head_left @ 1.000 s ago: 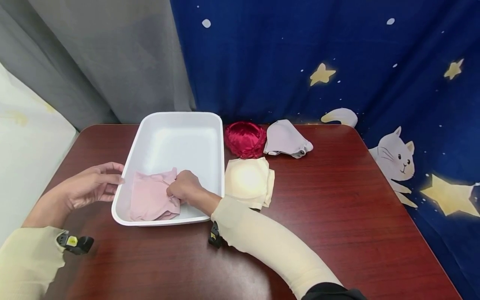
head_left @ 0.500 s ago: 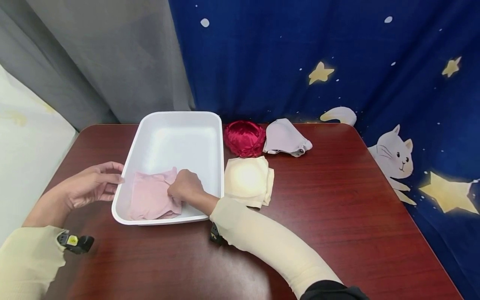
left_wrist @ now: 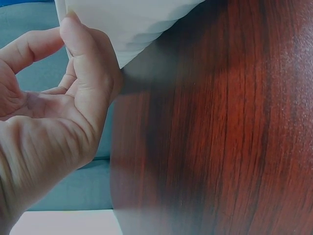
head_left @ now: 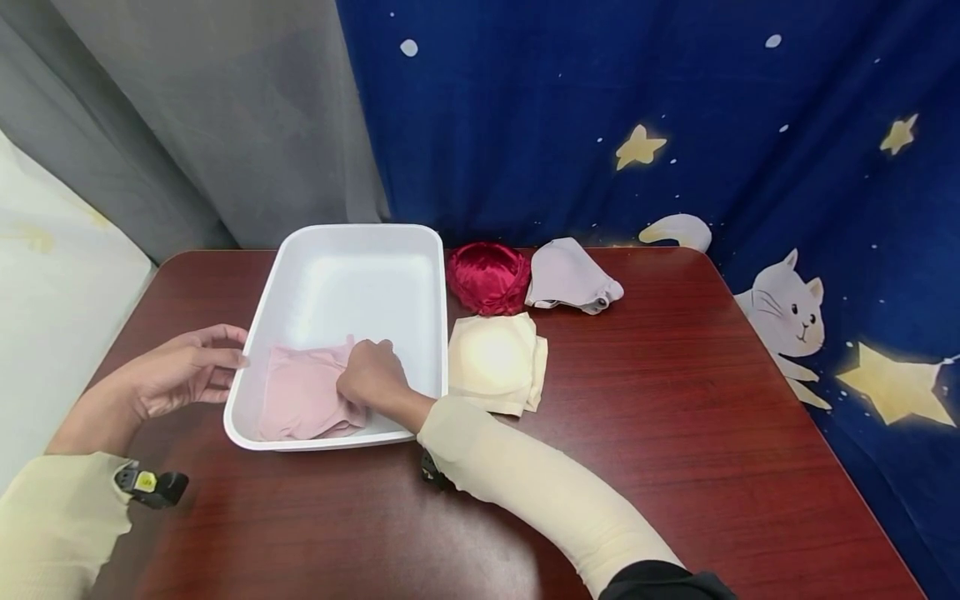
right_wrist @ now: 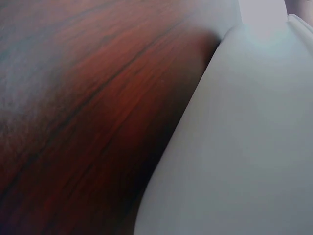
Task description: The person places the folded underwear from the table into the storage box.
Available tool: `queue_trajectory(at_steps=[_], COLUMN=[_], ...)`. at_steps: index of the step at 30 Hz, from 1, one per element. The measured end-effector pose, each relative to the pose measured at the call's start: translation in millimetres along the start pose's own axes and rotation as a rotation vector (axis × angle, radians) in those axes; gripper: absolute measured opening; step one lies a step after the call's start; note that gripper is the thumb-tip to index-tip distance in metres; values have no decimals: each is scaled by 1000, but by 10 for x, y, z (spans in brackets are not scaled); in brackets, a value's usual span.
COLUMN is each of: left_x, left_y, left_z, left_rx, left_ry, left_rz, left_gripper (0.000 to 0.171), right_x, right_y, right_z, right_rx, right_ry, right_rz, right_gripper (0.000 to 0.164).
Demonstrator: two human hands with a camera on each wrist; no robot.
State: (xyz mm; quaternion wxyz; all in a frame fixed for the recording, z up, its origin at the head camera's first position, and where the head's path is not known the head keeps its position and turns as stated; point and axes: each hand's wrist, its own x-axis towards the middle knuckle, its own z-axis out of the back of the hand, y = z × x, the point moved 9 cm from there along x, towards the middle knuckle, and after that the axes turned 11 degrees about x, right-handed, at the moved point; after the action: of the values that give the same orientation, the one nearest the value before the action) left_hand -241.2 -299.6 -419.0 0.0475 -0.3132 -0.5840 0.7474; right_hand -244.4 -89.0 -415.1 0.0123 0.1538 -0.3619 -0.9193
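Observation:
A folded pink bra (head_left: 303, 392) lies in the near end of a white plastic tray (head_left: 446, 317). My right hand (head_left: 375, 375) reaches into the tray with curled fingers and grips the bra's right edge; the fingertips are hidden in the cloth. At the tray's left side, my left hand (head_left: 183, 367) has loosely bent fingers, their tips touching the outer wall and rim. The left wrist view shows the left hand (left_wrist: 73, 83) with a fingertip against the tray's wall (left_wrist: 127, 24). The right wrist view holds only the tray's outer wall (right_wrist: 230, 137) and tabletop, without the hand's fingers.
Right of the tray, a cream bra (head_left: 495, 362) lies folded close by its wall. Behind that sit a red satin bra (head_left: 489, 277) and a pale lilac bra (head_left: 570, 275). The dark red wooden table (head_left: 675, 400) ends at grey and blue curtains (head_left: 540, 108).
My right hand has shifted very slightly to the right at the pink bra's edge, and the cloth there has moved a little. My left hand stays at the tray's side.

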Motion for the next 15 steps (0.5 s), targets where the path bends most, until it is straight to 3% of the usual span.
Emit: queue_trajectory(at_steps=[5,15], left_x=[-7,-2], left_y=[-2,3], left_z=[-6,-4], left_rx=[-9,-5], left_ry=[4,5], left_rz=[-8,-1], left_gripper=[28,28], right_x=[1,4], right_y=[-18,-41], right_z=[4,40], right_rx=[57,107], right_ry=[-5,-29], right_rz=[-32,-47], right_gripper=[46,48])
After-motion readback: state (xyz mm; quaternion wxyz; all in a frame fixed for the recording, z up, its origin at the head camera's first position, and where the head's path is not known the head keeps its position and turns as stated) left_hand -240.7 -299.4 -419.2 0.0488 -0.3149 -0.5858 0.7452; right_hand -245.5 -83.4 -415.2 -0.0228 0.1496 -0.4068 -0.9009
